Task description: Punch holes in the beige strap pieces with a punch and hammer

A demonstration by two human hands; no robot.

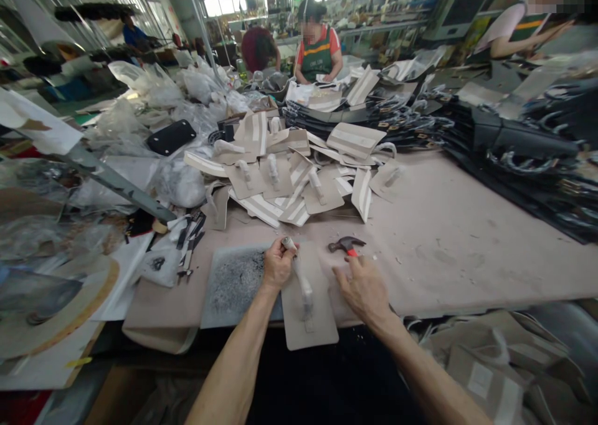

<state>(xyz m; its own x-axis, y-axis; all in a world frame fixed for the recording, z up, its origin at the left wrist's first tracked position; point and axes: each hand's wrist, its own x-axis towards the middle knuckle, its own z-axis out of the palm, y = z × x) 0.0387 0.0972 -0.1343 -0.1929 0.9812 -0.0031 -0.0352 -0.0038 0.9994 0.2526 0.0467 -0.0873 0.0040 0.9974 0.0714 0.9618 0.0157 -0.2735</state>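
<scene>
- The left hand (279,264) was over the right edge of the speckled slab (231,294), its fingers closed in a pinch on the far end of a wrapped handle (306,291).
- That handle ran along a beige panel (323,310), which overlapped the slab's right side and stuck out past the near edge of the bench (434,250).
- Right of the slab, the right hand (367,288) had its fingers bent around the red grip of a claw hammer (346,245); the index finger stood out loosely.
- Beyond the slab lay a heap of similar panels (329,195).
- Left of the slab were slim tools (189,244) and a clear bag (161,266) with dark bits inside.
- Far beyond the slab, a co-worker (320,57) wore a green apron.
</scene>
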